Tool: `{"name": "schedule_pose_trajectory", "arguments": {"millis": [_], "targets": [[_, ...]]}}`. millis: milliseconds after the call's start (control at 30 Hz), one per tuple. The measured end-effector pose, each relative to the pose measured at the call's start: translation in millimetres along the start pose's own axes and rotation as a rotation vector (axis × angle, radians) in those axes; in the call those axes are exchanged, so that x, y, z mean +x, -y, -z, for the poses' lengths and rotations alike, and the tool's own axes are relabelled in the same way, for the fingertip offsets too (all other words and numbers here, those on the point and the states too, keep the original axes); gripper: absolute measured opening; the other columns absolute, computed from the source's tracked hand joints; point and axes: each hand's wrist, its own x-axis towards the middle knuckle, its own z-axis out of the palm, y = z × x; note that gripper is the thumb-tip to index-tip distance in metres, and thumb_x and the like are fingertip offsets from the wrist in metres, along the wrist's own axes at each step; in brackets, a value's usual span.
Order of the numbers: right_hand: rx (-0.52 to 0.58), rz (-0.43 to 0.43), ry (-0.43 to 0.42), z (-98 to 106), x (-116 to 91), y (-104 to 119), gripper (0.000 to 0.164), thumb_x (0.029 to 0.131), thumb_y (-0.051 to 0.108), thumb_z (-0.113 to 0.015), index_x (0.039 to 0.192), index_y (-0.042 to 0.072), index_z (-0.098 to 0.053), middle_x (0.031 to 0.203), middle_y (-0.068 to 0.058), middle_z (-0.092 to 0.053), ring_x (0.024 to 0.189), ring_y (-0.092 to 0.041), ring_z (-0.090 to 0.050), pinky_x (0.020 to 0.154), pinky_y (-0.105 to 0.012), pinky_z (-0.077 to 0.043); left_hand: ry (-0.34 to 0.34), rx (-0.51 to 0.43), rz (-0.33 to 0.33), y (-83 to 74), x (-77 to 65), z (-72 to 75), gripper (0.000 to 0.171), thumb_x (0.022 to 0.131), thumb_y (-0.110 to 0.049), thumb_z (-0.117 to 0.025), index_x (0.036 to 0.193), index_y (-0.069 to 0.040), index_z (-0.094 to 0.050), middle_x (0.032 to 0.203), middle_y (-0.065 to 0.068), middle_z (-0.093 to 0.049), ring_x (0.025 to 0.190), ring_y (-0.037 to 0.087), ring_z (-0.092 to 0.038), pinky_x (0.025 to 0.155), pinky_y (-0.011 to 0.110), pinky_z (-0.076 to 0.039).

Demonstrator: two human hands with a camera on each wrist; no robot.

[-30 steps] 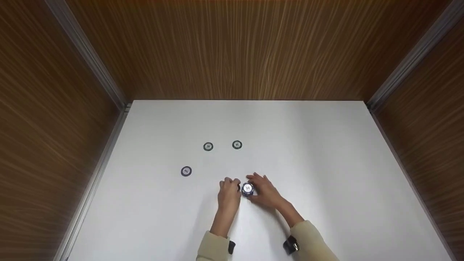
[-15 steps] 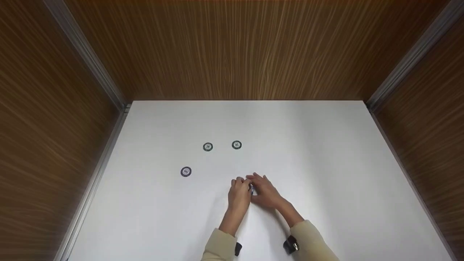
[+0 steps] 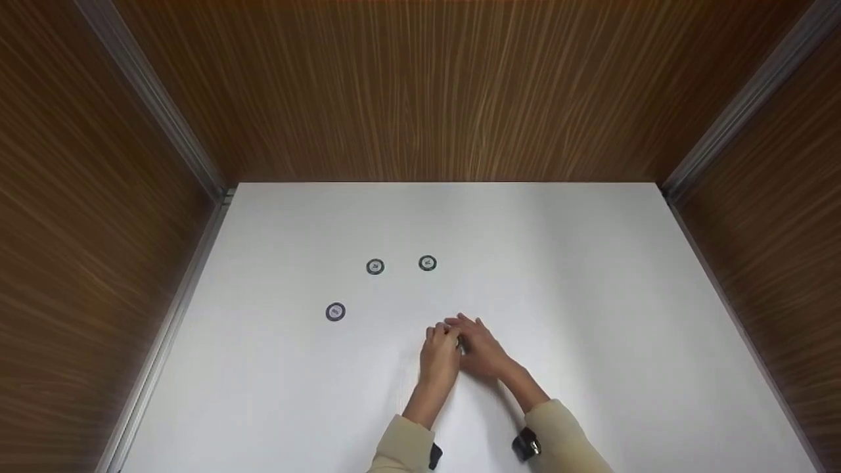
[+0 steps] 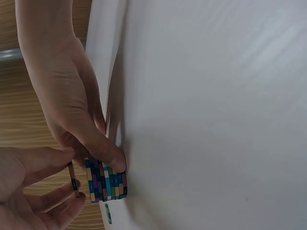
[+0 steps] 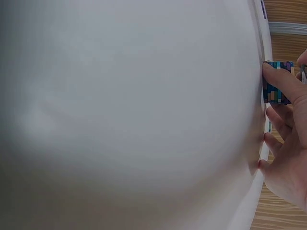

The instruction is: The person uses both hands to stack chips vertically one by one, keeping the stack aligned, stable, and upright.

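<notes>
A stack of poker chips [image 4: 106,181] with mixed coloured edges stands on the white table. My right hand [image 3: 483,349] grips the stack's side, its thumb low against the chips in both wrist views. Just above the stack, my left hand [image 3: 440,355] pinches a single poker chip [image 4: 74,179] between thumb and fingers. In the left wrist view a small gap separates that chip from the stack's top. From the head view the left hand hides nearly all of the stack.
Beyond the hands, two dark-rimmed chips [image 3: 375,266] [image 3: 428,263] lie flat on the table [image 3: 558,276]. Another chip [image 3: 335,311] lies to the left. Wood-grain panels [image 3: 420,92] enclose the table at the back and both sides.
My left hand has moved right with its chip, from beside the stack to over it, covering the stack in the head view. The right hand has stayed in place.
</notes>
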Motion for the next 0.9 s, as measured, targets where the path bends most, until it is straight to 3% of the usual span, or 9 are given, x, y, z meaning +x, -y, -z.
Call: {"name": "schedule_pose_trajectory", "arguments": {"millis": [233,467,900], "targets": [[-0.003,0.03,-0.012,0,0,-1,0.046,0.077,0.011,-0.072,0.12,0.004,-0.056,0.129,-0.014,-0.05,0.128,-0.037,-0.031,0.104,-0.057,-0.013,-0.043,-0.009,-0.013,0.9,-2.3,-7.0,0.021,0.072,-0.003,-0.074,0.092,-0.006,-0.067,0.088,0.009,-0.058,0.081,0.023,-0.054,0.067,0.027,-0.05],[-0.022,0.025,-0.001,1,0,1,0.043,0.079,0.005,-0.069,0.119,0.007,-0.055,0.13,-0.014,-0.048,0.128,-0.038,-0.031,0.105,-0.056,-0.012,-0.088,0.087,-0.066,2.5,-3.6,-7.4,0.024,0.071,-0.004,-0.075,0.091,-0.006,-0.064,0.087,0.008,-0.057,0.079,0.022,-0.054,0.067,0.023,-0.048],[-0.011,0.025,-0.003,-1,0,-1,0.051,0.076,0.012,-0.073,0.123,0.006,-0.053,0.131,-0.014,-0.048,0.128,-0.036,-0.03,0.105,-0.056,-0.012,-0.081,0.081,-0.018,3.4,-2.4,-12.0,0.016,0.077,-0.004,-0.069,0.093,-0.003,-0.066,0.089,0.01,-0.058,0.082,0.024,-0.054,0.068,0.027,-0.049]]}}
